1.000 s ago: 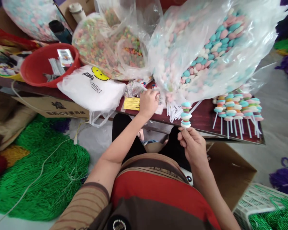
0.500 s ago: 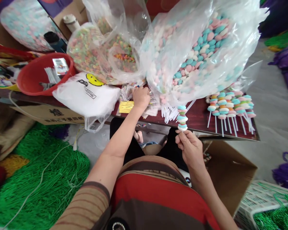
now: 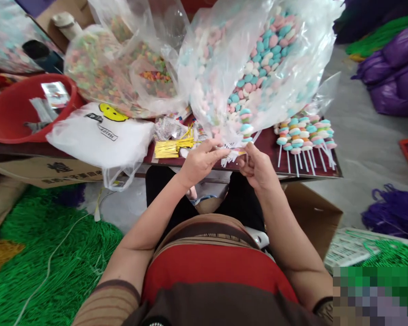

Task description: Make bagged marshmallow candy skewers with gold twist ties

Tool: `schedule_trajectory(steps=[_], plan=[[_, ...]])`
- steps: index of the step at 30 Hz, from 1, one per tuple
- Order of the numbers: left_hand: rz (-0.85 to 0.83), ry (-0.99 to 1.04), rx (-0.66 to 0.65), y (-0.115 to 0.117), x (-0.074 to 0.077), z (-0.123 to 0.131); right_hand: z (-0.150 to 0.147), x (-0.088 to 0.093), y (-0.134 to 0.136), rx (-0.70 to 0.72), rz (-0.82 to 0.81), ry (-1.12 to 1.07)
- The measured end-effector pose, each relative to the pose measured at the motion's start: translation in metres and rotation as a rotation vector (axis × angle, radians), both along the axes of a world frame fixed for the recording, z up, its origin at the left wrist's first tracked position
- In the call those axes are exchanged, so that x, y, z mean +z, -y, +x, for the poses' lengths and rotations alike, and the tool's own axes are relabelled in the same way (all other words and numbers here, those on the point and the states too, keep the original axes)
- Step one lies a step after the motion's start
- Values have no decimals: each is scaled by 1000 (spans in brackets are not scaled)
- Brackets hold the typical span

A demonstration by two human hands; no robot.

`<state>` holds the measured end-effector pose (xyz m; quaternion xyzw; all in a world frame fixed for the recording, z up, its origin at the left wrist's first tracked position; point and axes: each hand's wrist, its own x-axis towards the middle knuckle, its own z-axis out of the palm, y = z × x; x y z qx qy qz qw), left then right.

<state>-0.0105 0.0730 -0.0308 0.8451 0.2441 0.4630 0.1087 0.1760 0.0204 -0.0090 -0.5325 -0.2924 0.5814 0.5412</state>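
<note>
My right hand (image 3: 258, 167) is closed around the lower end of a candy skewer (image 3: 246, 127), a stack of blue, white, pink and green gummies held upright. My left hand (image 3: 202, 163) has come close to it, with thumb and finger pinched on a thin, light plastic bag (image 3: 236, 150) that spans towards the right fingertips. Its outline is hard to make out. Left of that hand lie a bundle of yellow twist ties (image 3: 166, 149) and some clear printed bags (image 3: 168, 129). White sticks (image 3: 228, 160) lie on the table behind the hands.
Large clear bags of pastel candies (image 3: 258, 68) and small multicoloured candies (image 3: 98, 68) fill the table's back. Finished skewers (image 3: 302, 136) lie at the right. A red basin (image 3: 7, 113) and a white smiley bag (image 3: 98, 140) sit left. An open carton (image 3: 309, 217) stands below.
My left hand has left the bag pile and moved right, close to my right hand, with a thin plastic bag. The skewer is now further forward, over the table edge. The view has shifted right.
</note>
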Motion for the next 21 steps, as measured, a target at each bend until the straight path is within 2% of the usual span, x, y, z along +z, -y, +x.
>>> schedule_trajectory(steps=[2, 4, 6, 10, 12, 14, 18, 21], plan=[[0, -22, -58, 7, -3, 4, 2, 1, -3, 74, -42, -31], [-98, -11, -85, 12, -6, 7, 3, 3, -1, 90, -57, -38], [-309, 43, -52, 18, -6, 9, 3, 2, 3, 50, -42, -37], [-896, 175, 25, 30, -1, 12, 3, -5, 10, -80, 31, 9], [-1082, 194, 24, 34, 3, 13, 1, -10, 13, -130, 71, 50], [-1137, 197, 43, 36, 6, 13, -2, -14, 15, -171, 106, 89], [-1117, 206, 94, 35, 8, 13, -10, -24, 18, -228, 142, 140], [-1164, 229, 25, 36, 9, 13, -13, -31, 19, -269, 182, 192]])
